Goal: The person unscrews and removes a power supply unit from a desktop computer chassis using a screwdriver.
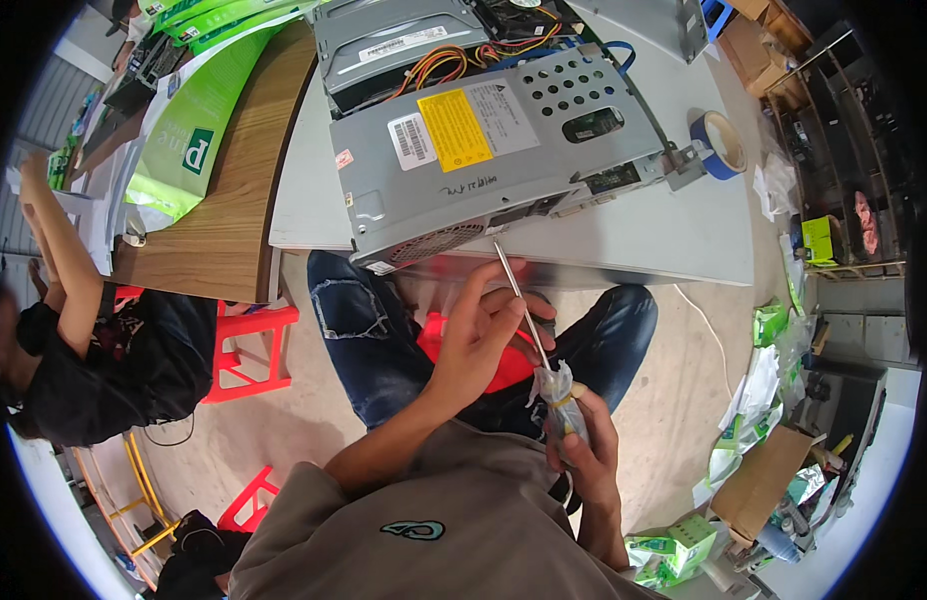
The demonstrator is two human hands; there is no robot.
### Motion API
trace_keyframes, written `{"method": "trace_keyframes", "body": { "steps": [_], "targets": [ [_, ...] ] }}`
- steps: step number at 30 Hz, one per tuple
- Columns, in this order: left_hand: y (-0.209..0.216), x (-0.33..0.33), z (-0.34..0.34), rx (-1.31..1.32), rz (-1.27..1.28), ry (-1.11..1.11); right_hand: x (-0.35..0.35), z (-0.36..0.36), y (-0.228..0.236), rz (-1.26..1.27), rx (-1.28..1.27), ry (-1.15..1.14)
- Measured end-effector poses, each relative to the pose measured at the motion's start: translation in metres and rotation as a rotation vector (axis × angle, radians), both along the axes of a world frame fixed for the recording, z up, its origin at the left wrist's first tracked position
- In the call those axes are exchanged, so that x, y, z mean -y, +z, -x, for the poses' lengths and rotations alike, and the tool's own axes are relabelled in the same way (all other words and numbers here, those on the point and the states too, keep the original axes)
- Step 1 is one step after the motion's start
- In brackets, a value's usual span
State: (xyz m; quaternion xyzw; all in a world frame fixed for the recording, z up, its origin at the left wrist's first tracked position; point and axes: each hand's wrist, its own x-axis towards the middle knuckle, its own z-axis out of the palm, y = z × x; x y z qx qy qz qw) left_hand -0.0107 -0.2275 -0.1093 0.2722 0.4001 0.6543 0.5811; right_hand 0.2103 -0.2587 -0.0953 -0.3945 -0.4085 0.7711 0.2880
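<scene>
Between my two hands is a screwdriver (529, 318) with a long thin metal shaft; its handle is wrapped in crumpled clear plastic tied with a yellow band. My right hand (590, 440) closes around the wrapped handle. The fingers of my left hand (484, 328) pinch the shaft partway up. The shaft's tip reaches the near edge of an opened grey metal computer case (374, 190) on the table; whether it touches cannot be told. The case carries a yellow-and-white label (452, 130), a round vent grille facing me, and bundled coloured wires (439, 65) along its far side.
The case rests on a pale grey table (684, 235), with a blue tape roll (719, 145) at its right. On the left, a wooden table (199, 250) bears green bags (199, 150). A person (114, 370) sits by a red stool (259, 340). Cardboard boxes (759, 480) lie at lower right.
</scene>
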Motion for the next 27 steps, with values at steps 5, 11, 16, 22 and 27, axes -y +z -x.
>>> {"method": "trace_keyframes", "body": {
  "steps": [5,11,16,22,27],
  "targets": [
    [0.001,0.0,0.0,0.015,-0.002,0.007,0.002,0.001,-0.005,0.032,-0.039,-0.008],
    [0.001,0.001,0.001,0.018,-0.002,0.015,0.003,0.005,-0.003,0.196,-0.167,-0.037],
    [-0.002,0.0,-0.001,0.006,0.0,0.033,0.003,0.005,-0.006,0.285,-0.256,-0.069],
    [-0.004,0.0,-0.004,0.0,-0.007,0.043,0.004,0.004,-0.011,0.283,-0.292,-0.079],
    [-0.004,0.001,0.001,0.004,-0.004,0.036,0.004,0.006,-0.013,0.265,-0.286,-0.047]
  ]
}}
